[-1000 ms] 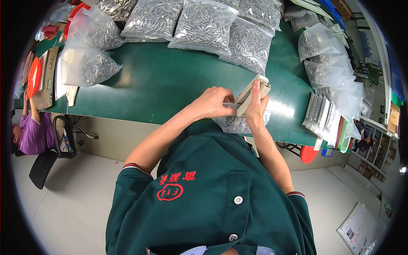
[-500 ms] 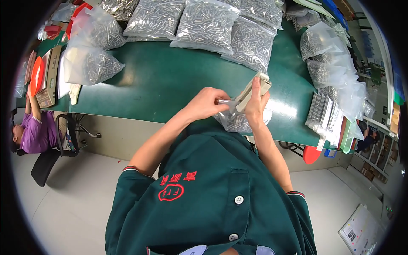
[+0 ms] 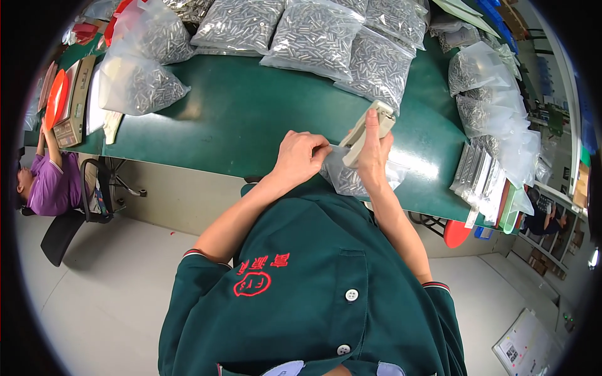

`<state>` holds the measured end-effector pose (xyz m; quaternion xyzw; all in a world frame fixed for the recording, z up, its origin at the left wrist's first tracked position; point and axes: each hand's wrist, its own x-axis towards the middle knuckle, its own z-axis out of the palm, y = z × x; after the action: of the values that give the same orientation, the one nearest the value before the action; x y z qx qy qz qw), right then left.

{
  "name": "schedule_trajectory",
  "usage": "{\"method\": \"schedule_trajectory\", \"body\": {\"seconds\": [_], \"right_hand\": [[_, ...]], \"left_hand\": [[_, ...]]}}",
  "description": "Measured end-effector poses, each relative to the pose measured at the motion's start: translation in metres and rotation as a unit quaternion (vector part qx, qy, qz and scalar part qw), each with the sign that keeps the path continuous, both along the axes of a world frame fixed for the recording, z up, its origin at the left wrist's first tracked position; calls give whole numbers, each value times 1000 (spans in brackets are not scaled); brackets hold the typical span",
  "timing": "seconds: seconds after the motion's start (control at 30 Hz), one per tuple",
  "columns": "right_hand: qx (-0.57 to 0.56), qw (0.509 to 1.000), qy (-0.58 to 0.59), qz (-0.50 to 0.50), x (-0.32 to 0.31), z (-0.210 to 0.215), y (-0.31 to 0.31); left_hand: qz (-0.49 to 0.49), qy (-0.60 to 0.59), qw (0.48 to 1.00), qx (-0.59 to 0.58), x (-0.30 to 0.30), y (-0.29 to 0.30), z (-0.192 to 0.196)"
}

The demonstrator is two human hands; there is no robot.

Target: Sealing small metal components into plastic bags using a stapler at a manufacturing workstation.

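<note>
"Head view: what carries the work?"

"A green table (image 3: 219, 119), with large clear bags (image 3: 241, 25) of short metal pieces (image 3: 316, 41) at its far side."

"And the bag being handled?"

"That small clear bag (image 3: 345, 180), also holding metal pieces, sits at the table's near edge, a little right of the middle."

"Who holds what?"

"The right hand (image 3: 374, 151) grips a beige two-armed tool (image 3: 355, 152), thumb along its top; the left hand (image 3: 298, 156) pinches the bag's upper edge (image 3: 334, 152) between thumb and fingers."

"What would make it go well?"

"I'd draw that edge flat and taut, without creases, leave the contents resting low, and square the tool to the plastic. Fingertips belong clear of the tool's arms. Whether those arms bite the plastic, I cannot tell."
</note>
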<state>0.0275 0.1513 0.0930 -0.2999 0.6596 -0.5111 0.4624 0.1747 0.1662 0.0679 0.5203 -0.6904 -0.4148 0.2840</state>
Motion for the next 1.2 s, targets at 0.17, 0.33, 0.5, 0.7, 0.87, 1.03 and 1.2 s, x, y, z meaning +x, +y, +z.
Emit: {"method": "schedule_trajectory", "body": {"seconds": [0.17,0.33,0.5,0.7,0.87,1.03,1.2], "right_hand": [[-16,999,24,38,9,-14,-1],[2,999,-36,40,18,-5,-3],[1,999,-34,33,22,-8,-4],[9,999,-17,33,20,-9,-5],[31,999,-22,36,19,-9,-10],[52,998,-4,23,20,-18,-18],[56,995,-54,64,14,-7,-12]], "left_hand": [[21,-20,999,-19,-1,5,-2],[69,48,995,50,2,6,-2],[55,114,985,121,5,8,-9],[44,153,977,140,6,10,-5],[25,145,979,145,1,11,-3],[73,115,976,172,-6,11,-5],[102,219,960,145,-12,23,-15]]}}
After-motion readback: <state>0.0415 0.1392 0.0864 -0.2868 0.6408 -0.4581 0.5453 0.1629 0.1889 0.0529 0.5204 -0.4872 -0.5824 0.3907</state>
